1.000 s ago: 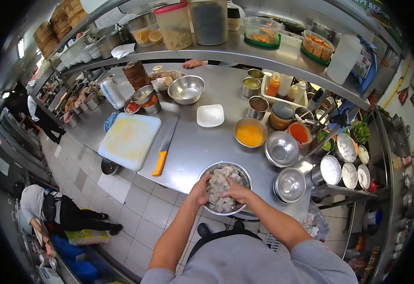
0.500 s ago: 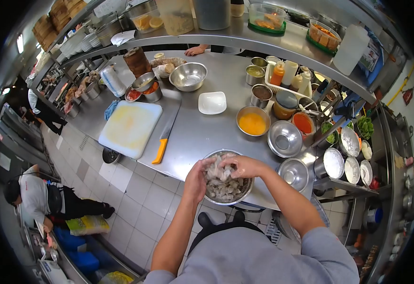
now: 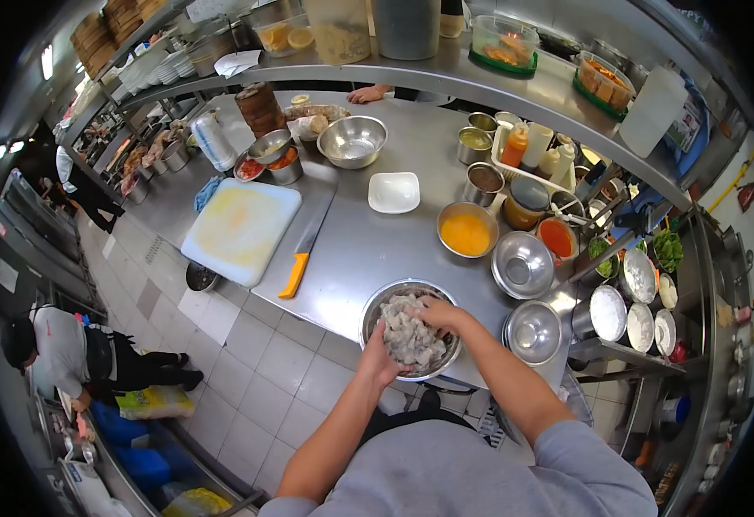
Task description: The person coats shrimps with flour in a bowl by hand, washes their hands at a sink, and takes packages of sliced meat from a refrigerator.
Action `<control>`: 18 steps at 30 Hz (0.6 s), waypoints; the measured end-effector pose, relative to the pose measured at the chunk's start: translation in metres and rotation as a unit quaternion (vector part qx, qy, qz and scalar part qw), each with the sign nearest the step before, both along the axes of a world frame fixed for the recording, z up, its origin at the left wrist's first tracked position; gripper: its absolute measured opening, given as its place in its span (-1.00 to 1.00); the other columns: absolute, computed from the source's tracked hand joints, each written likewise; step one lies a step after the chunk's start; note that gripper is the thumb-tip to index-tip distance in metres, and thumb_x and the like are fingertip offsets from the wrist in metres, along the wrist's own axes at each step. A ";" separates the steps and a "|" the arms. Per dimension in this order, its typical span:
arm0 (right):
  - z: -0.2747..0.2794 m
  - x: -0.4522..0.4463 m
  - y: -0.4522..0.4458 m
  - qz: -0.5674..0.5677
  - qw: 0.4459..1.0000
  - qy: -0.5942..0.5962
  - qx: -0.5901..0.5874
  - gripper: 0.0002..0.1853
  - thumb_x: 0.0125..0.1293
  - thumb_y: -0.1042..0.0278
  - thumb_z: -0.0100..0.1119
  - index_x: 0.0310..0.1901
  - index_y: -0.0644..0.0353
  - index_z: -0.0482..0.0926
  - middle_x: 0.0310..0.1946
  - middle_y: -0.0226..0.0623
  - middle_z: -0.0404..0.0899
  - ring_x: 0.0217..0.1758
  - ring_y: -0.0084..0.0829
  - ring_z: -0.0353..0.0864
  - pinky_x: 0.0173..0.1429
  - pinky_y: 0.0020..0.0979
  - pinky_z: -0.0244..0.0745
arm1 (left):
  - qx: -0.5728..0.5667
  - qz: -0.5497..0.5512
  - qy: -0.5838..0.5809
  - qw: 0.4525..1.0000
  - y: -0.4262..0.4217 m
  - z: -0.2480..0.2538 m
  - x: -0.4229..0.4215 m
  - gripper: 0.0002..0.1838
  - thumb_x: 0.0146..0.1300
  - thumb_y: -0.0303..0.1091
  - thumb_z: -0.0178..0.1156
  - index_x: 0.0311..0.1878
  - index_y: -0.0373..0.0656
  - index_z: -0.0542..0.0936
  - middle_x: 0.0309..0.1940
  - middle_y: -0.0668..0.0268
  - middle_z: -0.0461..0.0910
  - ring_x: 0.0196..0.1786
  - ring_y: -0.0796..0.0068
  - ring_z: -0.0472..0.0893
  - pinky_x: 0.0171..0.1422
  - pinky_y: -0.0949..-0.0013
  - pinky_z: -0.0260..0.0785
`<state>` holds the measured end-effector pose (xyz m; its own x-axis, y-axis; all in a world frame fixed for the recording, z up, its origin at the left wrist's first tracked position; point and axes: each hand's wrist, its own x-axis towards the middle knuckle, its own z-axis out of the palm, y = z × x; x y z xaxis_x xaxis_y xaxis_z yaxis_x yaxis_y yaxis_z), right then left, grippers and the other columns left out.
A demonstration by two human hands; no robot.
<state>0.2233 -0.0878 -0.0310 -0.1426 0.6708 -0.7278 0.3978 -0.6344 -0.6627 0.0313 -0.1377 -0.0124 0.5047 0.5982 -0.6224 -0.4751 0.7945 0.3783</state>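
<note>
A steel mixing bowl (image 3: 366, 320) at the table's front edge holds a heap of wet, greyish pieces that look like raw shrimp (image 3: 409, 334). My left hand (image 3: 383, 360) is cupped against the near-left side of the heap, inside the rim. From the right, my right hand (image 3: 442, 315) presses into the top of the same heap with fingers curled, their tips partly buried. Left of the bowl lies a knife with a yellow handle (image 3: 294, 276), beside a white cutting board (image 3: 243, 231).
To the right stand a bowl of orange-yellow liquid (image 3: 465, 234) and steel bowls (image 3: 533, 332). A white dish (image 3: 394, 192) sits mid-table. Overhead runs a loaded shelf (image 3: 428, 76). Across the table rests another person's hand (image 3: 368, 94); a co-worker (image 3: 75, 353) bends at the left.
Both hands have gone down from lifting a clump of the shrimp above the bowl to holding the heap inside it. The camera view has shifted slightly.
</note>
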 end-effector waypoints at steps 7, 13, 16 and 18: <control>-0.029 -0.005 -0.012 -0.047 0.949 0.305 -0.056 -0.32 0.32 0.07 0.27 0.40 0.07 0.27 0.26 -0.23 0.47 0.30 -0.29 0.49 0.28 -0.14 0.48 | 0.001 0.070 -0.052 0.996 0.003 -0.021 0.012 -0.43 0.52 0.00 -0.21 0.41 -0.19 0.29 0.37 0.11 0.37 0.39 0.11 0.38 0.47 0.04 0.22; 0.018 0.008 -0.021 -0.034 0.947 0.315 0.060 -0.35 0.18 0.36 0.40 0.31 0.14 0.38 0.18 -0.29 0.52 0.26 -0.39 0.47 0.32 -0.29 0.41 | 0.136 0.139 -0.025 0.981 -0.008 -0.021 0.004 -0.49 0.47 -0.05 -0.07 0.32 -0.19 0.36 0.30 0.15 0.42 0.35 0.19 0.41 0.45 0.10 0.24; 0.040 0.019 -0.009 0.117 0.939 0.216 0.241 -0.36 0.06 0.47 0.40 0.22 0.17 0.41 0.05 -0.36 0.53 0.13 -0.43 0.48 0.32 -0.38 0.34 | 0.239 0.125 0.031 0.963 -0.008 0.002 0.002 -0.59 0.52 -0.18 -0.08 0.27 -0.21 0.40 0.24 0.21 0.43 0.34 0.33 0.36 0.45 0.19 0.17; 0.050 0.024 -0.004 0.141 0.931 0.174 0.289 -0.38 0.04 0.48 0.39 0.19 0.18 0.41 0.04 -0.35 0.53 0.12 -0.43 0.48 0.31 -0.37 0.34 | 0.288 0.096 0.051 0.951 -0.003 0.010 0.002 -0.61 0.53 -0.17 -0.10 0.25 -0.19 0.43 0.21 0.24 0.44 0.31 0.39 0.37 0.39 0.24 0.19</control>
<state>0.2472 -0.0913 0.0192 -0.5323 0.8359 -0.1341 0.1914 -0.0355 -0.9809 0.0330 -0.1409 -0.0025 0.3061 0.9300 -0.2034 -0.5274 0.3435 0.7771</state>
